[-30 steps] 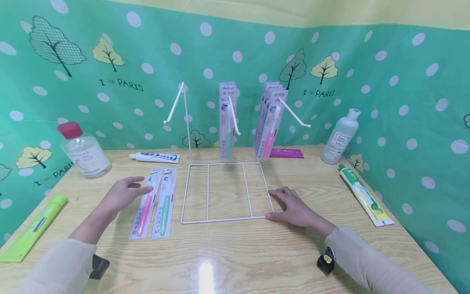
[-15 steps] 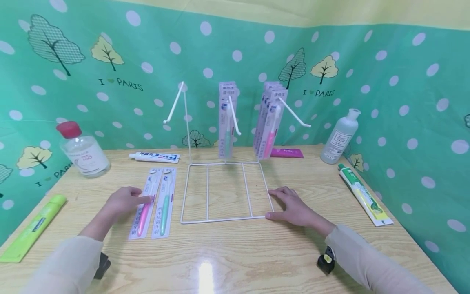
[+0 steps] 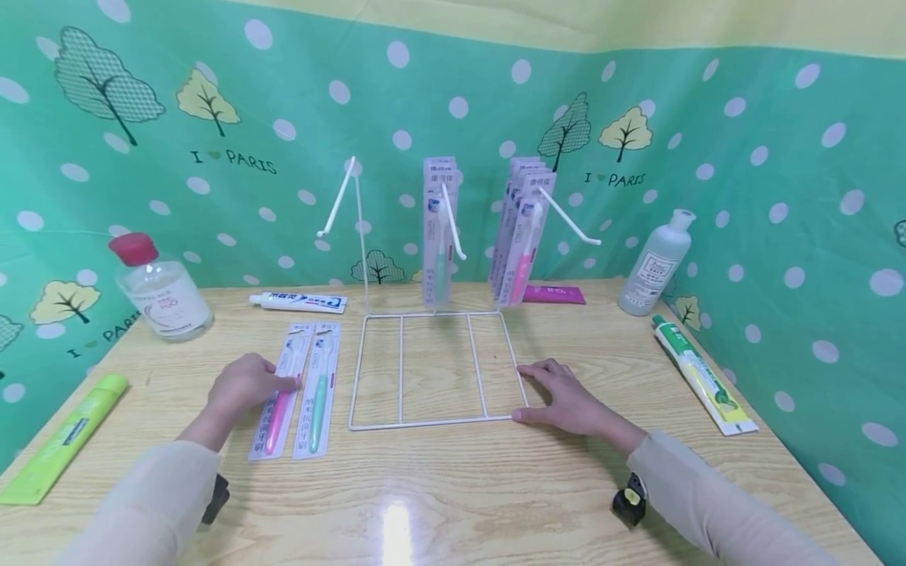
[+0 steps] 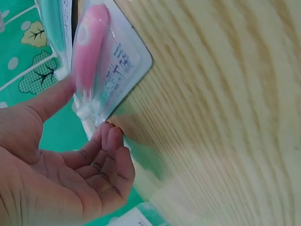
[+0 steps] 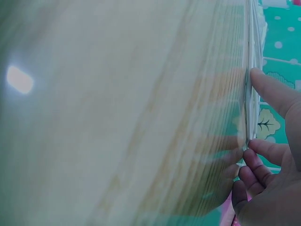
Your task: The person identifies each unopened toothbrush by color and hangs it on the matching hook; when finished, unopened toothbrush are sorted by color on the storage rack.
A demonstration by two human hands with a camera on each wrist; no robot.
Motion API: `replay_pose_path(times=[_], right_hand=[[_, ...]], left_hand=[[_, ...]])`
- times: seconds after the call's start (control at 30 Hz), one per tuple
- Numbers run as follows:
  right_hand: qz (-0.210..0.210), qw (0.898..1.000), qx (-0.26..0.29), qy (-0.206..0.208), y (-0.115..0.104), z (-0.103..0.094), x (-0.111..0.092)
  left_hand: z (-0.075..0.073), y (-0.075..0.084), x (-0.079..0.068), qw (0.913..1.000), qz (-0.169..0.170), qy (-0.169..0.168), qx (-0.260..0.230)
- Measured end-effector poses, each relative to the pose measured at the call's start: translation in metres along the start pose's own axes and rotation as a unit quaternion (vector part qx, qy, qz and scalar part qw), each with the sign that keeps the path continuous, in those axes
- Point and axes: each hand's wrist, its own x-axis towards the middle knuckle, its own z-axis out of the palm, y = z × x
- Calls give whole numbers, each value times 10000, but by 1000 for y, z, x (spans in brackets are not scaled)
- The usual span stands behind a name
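At the left, my left hand (image 3: 244,385) holds a packaged pink toothbrush (image 3: 274,424) by its side edges, thumb on one and fingertips at the other. The pack lies flat on the table, its upper part partly behind the hand. In the left wrist view the pink handle (image 4: 91,47) shows under clear plastic. A packaged green toothbrush (image 3: 318,409) lies right beside it. My right hand (image 3: 562,399) holds the near right corner of a white wire display rack (image 3: 439,423), thumb at the front wire and fingertips at the side wire.
Packaged toothbrushes hang from the rack's middle hook (image 3: 453,224) and right hook (image 3: 569,218); its left hook (image 3: 336,200) is bare. Around stand a red-capped bottle (image 3: 166,303) and a clear bottle (image 3: 654,267). Toothpaste tubes (image 3: 300,302) and a green tube (image 3: 67,440) lie about.
My left hand has come down and slightly right onto the pink toothbrush pack, its fingers closing at the pack's edges. The right hand and the rack have stayed put.
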Motion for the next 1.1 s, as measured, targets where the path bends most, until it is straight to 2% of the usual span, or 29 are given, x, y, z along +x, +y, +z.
replay_pose_path(times=[0.23,0.47,0.6,0.73,0.87,1.1], right_hand=[[8,10000,36,-5,0,-1,0],[-28,10000,28,-3,-2,-1,-1],[-18,10000,25,-5,-2,-1,-1],[-13,10000,34,-19,-2,-2,-1],[-13,10000,14,-21,-2,-2,-2],[-42,10000,18,6,-3,-4,-3]], left_hand=[[1,3,3,10000,-16,-42,84],[-1,-3,12,9962,-548,-345,-578],[-4,-6,11,9935,-553,-386,-922],[-11,-4,6,9930,-363,-316,-1080],[-20,5,-3,9946,-1,-129,-1030],[-30,37,-26,9936,733,247,-821]])
